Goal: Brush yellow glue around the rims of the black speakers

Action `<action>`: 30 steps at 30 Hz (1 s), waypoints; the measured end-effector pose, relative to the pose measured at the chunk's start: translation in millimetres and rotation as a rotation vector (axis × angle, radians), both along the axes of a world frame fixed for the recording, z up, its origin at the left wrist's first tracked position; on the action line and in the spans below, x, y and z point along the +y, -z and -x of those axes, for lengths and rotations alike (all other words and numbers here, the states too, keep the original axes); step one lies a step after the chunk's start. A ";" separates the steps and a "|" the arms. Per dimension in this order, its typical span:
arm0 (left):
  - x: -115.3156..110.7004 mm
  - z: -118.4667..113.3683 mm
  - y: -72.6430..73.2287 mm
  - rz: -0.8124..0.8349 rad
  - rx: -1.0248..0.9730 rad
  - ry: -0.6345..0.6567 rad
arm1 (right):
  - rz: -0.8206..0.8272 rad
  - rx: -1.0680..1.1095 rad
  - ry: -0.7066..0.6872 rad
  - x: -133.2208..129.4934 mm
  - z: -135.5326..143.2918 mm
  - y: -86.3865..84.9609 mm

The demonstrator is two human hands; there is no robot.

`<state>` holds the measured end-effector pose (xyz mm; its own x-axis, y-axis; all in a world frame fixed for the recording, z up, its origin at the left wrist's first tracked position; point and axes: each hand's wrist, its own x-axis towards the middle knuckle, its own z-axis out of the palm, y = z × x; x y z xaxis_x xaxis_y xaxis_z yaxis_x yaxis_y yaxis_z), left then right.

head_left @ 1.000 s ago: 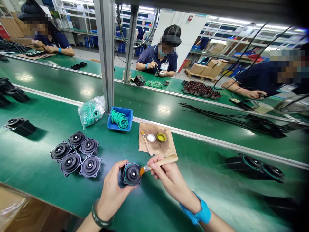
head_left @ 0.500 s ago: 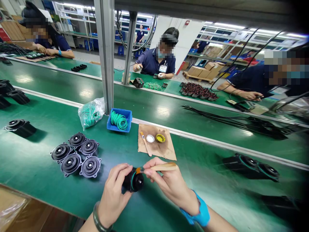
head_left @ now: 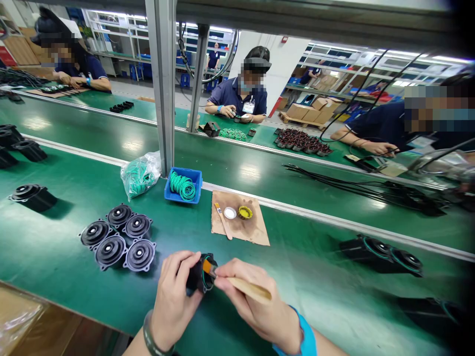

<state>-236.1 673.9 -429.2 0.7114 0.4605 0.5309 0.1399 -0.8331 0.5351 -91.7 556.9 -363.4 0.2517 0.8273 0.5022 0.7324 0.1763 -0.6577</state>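
My left hand (head_left: pixel 176 296) is wrapped round a black round housing (head_left: pixel 196 276), tilted so its face with a green ring points to the right. Pinched in my right hand (head_left: pixel 256 296) is a brush with a wooden handle (head_left: pixel 248 288); its orange bristles touch the housing near the ring. Beyond my hands, a brown card (head_left: pixel 243 233) carries a second brush (head_left: pixel 223 222), a white round dish (head_left: pixel 230 213) and a yellow cap (head_left: pixel 245 212). Several black housings (head_left: pixel 110 250) stand grouped to the left of my left hand.
A blue bin (head_left: pixel 183 199) of green rings and a plastic bag (head_left: pixel 140 175) sit by a metal post (head_left: pixel 163 99). More housings (head_left: pixel 382 254) lie at right; another (head_left: pixel 33 197) stands far left. People work across the bench beside black cables (head_left: pixel 356 185).
My right hand and its brush have swung lower, with the handle now slanting down to the right. The housing in my left hand has turned, its face angled further right.
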 end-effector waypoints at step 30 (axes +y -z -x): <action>-10.6 -11.1 25.7 -0.210 -0.067 0.008 | 0.394 0.121 0.252 -10.4 -0.4 23.1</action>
<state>-225.0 663.3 -454.9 0.6744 0.3293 0.6609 0.1033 -0.9283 0.3572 -91.4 546.4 -386.5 0.5064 0.8542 0.1179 0.6343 -0.2764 -0.7219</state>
